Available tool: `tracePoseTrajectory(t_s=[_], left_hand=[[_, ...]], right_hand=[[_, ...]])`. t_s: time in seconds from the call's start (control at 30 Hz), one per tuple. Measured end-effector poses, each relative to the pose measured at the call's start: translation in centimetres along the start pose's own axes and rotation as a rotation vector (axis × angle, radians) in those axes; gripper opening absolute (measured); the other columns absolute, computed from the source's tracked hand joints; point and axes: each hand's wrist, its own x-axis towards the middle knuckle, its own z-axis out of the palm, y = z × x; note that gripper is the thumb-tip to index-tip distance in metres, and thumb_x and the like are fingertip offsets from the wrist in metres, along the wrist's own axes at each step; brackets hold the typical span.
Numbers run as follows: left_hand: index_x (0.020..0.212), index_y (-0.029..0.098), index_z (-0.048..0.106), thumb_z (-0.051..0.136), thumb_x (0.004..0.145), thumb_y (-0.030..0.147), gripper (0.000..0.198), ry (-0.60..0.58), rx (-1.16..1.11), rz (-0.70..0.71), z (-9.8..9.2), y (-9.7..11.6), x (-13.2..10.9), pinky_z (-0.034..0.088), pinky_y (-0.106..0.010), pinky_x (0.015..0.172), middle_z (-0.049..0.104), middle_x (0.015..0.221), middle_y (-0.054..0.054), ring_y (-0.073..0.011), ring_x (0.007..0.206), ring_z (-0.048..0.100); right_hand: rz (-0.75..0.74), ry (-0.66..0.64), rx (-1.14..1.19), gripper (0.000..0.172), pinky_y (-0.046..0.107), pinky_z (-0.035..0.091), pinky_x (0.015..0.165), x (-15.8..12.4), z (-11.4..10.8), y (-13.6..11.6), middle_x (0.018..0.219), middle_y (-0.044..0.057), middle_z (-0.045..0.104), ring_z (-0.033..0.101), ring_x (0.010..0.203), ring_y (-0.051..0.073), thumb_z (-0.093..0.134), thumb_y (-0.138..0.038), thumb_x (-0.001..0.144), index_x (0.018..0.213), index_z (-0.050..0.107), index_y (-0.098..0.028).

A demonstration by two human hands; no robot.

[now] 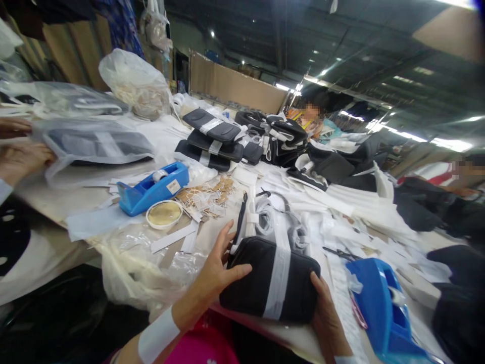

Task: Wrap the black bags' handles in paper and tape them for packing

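A black fabric pouch with a white paper band around its middle lies tilted at the near table edge. My left hand, with a white band on the wrist, grips its left end, fingers spread over the top. My right hand holds the pouch's right end from below and beside it. Behind the pouch lies a coil of black cord and clear plastic. A loose sheet of clear plastic lies to the left of my left hand.
A co-worker's hands at the far left touch a clear bag holding a dark item. Banded black pouches are stacked ahead. Blue tape dispensers stand left and right, among paper strips and string tags.
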Motion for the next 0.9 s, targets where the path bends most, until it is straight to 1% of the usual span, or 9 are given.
tracePoseTrajectory(t_s=[0.2,0.33,0.43,0.53,0.63,0.7,0.77,0.83,0.9], left_hand=[[0.146,0.022,0.030,0.070,0.074,0.049,0.087,-0.023,0.168,-0.065,-3.7,-1.7,1.2,0.035,-0.042,0.113,0.044,0.146,-0.013,-0.0304,0.134,0.044],[0.141,0.020,0.039,0.063,0.078,0.053,0.074,0.045,0.473,-0.005,-5.1,-2.6,1.2,0.029,-0.047,0.117,0.044,0.147,-0.011,-0.0302,0.138,0.037],[0.141,0.021,0.039,0.056,0.082,0.054,0.069,0.076,0.683,0.045,-5.6,-3.1,1.4,0.029,-0.050,0.117,0.043,0.148,-0.010,-0.0310,0.139,0.036],[0.147,0.018,0.028,0.049,0.086,0.054,0.073,0.121,0.989,0.157,-6.5,-3.2,2.2,0.033,-0.057,0.112,0.038,0.149,-0.015,-0.0356,0.136,0.039],[0.149,0.015,0.021,0.047,0.086,0.054,0.079,0.168,1.382,0.426,-6.7,-1.7,3.4,0.036,-0.066,0.104,0.042,0.144,-0.021,-0.0428,0.129,0.042],[0.149,0.019,0.022,0.047,0.088,0.049,0.073,0.110,1.546,0.661,-5.3,0.2,4.5,0.036,-0.065,0.102,0.045,0.140,-0.019,-0.0422,0.126,0.044],[0.149,0.024,0.022,0.046,0.091,0.039,0.065,-0.072,1.582,0.815,-2.3,2.1,5.6,0.037,-0.059,0.105,0.044,0.141,-0.015,-0.0362,0.127,0.043],[0.147,0.024,0.027,0.044,0.092,0.027,0.057,-0.262,1.556,0.877,1.6,3.1,6.9,0.036,-0.050,0.109,0.044,0.142,-0.012,-0.0297,0.131,0.041],[0.143,0.024,0.034,0.040,0.090,0.014,0.054,-0.480,1.501,0.897,5.5,3.0,8.2,0.036,-0.043,0.110,0.045,0.142,-0.010,-0.0241,0.133,0.039]], right_hand=[[0.040,-0.032,-0.098,0.074,0.042,0.056,0.086,-1.9,2.7,0.0,0.110,0.009,0.071,0.068,0.098,0.032,0.079,-0.050,0.067,0.130,0.057,-0.017],[-0.047,-0.073,-0.147,0.075,0.038,0.054,0.091,-2.3,3.4,0.4,0.120,0.005,0.067,0.064,0.108,0.029,0.075,-0.048,0.072,0.137,0.050,-0.023],[-0.131,-0.086,-0.249,0.069,0.039,0.049,0.098,-2.1,3.5,0.6,0.123,0.007,0.064,0.059,0.115,0.029,0.070,-0.051,0.077,0.136,0.050,-0.021],[-0.240,-0.066,-0.412,0.061,0.042,0.040,0.107,-1.8,3.4,0.5,0.128,0.008,0.061,0.054,0.121,0.028,0.063,-0.052,0.082,0.132,0.053,-0.019],[-0.320,0.016,-0.565,0.059,0.045,0.035,0.111,-1.9,3.2,0.2,0.128,0.010,0.059,0.051,0.123,0.028,0.061,-0.049,0.082,0.132,0.053,-0.017],[-0.376,0.078,-0.645,0.056,0.047,0.035,0.111,-2.2,3.0,0.1,0.129,0.011,0.057,0.048,0.125,0.029,0.061,-0.045,0.082,0.130,0.055,-0.016],[-0.434,0.106,-0.685,0.052,0.045,0.036,0.111,-2.7,2.9,0.2,0.131,0.010,0.055,0.047,0.126,0.027,0.059,-0.040,0.083,0.129,0.055,-0.017],[-0.475,0.116,-0.694,0.048,0.042,0.039,0.110,-3.1,2.8,0.6,0.130,0.009,0.055,0.049,0.124,0.025,0.056,-0.035,0.086,0.131,0.052,-0.019],[-0.515,0.122,-0.708,0.047,0.037,0.044,0.106,-3.4,2.6,1.2,0.130,0.007,0.056,0.052,0.122,0.022,0.054,-0.031,0.088,0.134,0.048,-0.022]])
